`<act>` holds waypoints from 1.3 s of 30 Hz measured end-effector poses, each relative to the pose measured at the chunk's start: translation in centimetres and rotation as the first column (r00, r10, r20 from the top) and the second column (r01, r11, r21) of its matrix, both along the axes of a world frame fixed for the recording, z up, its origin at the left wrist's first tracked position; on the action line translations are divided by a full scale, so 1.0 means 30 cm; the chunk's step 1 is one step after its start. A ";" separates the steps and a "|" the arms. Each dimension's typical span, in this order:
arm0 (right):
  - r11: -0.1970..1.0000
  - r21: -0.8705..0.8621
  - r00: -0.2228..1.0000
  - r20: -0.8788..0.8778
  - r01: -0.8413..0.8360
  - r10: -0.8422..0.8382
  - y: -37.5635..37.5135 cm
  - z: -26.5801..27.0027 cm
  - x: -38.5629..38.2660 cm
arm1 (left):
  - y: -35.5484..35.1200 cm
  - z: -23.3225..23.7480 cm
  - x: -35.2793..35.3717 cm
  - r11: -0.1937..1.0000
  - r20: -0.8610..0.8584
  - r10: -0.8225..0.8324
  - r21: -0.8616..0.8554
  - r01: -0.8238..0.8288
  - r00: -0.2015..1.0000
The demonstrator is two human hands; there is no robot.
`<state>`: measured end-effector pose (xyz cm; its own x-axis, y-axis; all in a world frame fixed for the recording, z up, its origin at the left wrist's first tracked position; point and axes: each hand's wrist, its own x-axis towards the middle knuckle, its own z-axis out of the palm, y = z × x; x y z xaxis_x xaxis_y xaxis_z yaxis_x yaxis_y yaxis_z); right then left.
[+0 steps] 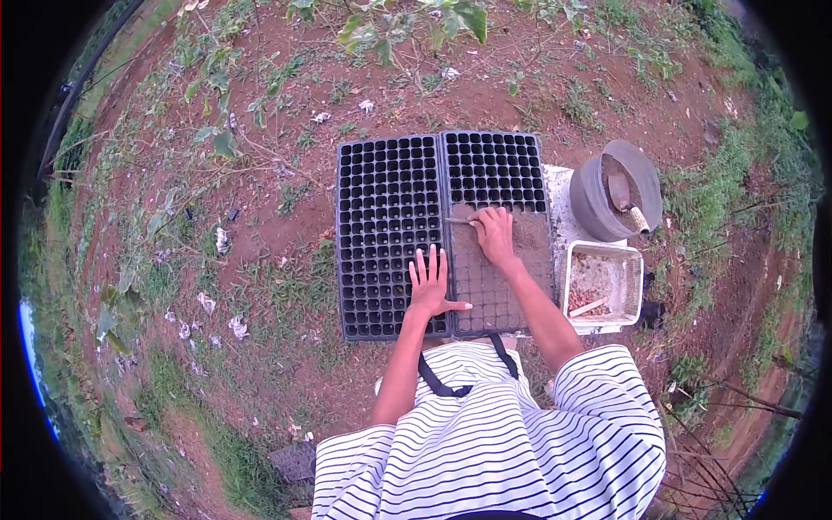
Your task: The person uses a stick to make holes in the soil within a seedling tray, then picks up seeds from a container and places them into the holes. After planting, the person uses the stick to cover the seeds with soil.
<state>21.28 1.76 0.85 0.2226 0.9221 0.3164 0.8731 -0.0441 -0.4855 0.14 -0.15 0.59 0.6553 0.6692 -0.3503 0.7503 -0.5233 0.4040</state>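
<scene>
On the right seedling tray (494,165), laid beside the left seedling tray (386,234) in front of the person, brown soil (494,290) is spread over the nearer cells, while the far rows are left dark and bare. A thin strip (459,220) is pinched by the bent fingers of the right hand (496,238) at the far left edge of the soil; its exact kind cannot be told. The left hand (428,295) is held apart from the right, fingers splayed over the inner columns of the left seedling tray, thumb reaching over the soil; whether weight is put on it cannot be told. For an even finish, the thin strip is best kept low and drawn in short, light strokes, so that soil is dropped into the cells rather than packed hard or dragged out. Spill across the seam between the trays is best avoided, and steadiness is best given by a light palm. Any shortfall can be made up from the grey bucket (589,208), where a trowel (619,189) is kept.
</scene>
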 end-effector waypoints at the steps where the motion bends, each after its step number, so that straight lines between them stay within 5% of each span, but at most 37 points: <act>1: 1.000 -0.001 1.000 0.000 0.000 0.000 -0.015 0.001 -0.008 | -0.002 -0.003 -0.001 1.000 0.006 -0.008 0.005 0.008 1.000; 25: 0.997 0.078 0.999 0.046 -0.015 0.012 0.073 -0.028 -0.052 | 0.002 0.003 0.003 1.000 -0.029 -0.014 -0.019 0.014 0.999; 34: 0.986 0.091 0.990 -0.005 0.143 -0.143 0.148 -0.032 -0.049 | 0.001 0.006 0.005 0.999 -0.046 -0.013 -0.032 0.011 0.999; 39: 0.996 0.089 0.999 0.033 0.025 -0.028 0.142 -0.044 -0.045 | 0.000 -0.005 0.002 1.000 -0.022 -0.010 -0.003 0.010 1.000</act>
